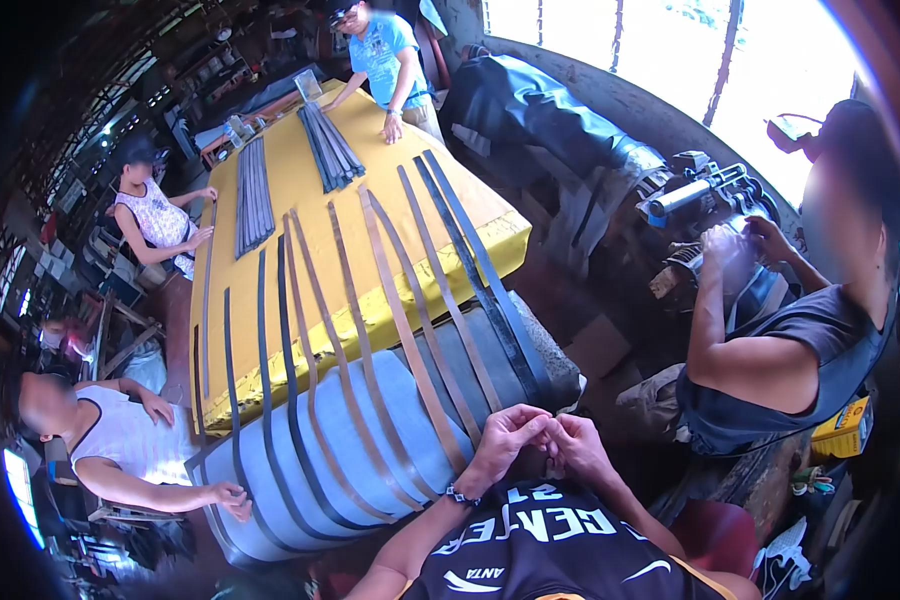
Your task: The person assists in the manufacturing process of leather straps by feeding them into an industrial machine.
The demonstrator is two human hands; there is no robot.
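In front of my chest, my left hand (510, 443) and my right hand (576, 450) meet with their fingertips pinched together. Anything between the fingers is too small to make out. Just beyond them, long strips hang from the table over a grey-blue padded roll. A brown leather strip (406, 310) and a black leather strip (480, 275) are among several lying side by side. The end of one brown strip (450, 300) comes close to my left hand.
A yellow-covered table (370, 160) carries bundled dark strips (255, 195) and a second bundle (328, 150). The grey-blue roll (340, 420) lies along its near end. Several people stand around it; one at right works near a machine (695, 195). A yellow box (842, 430) sits at right.
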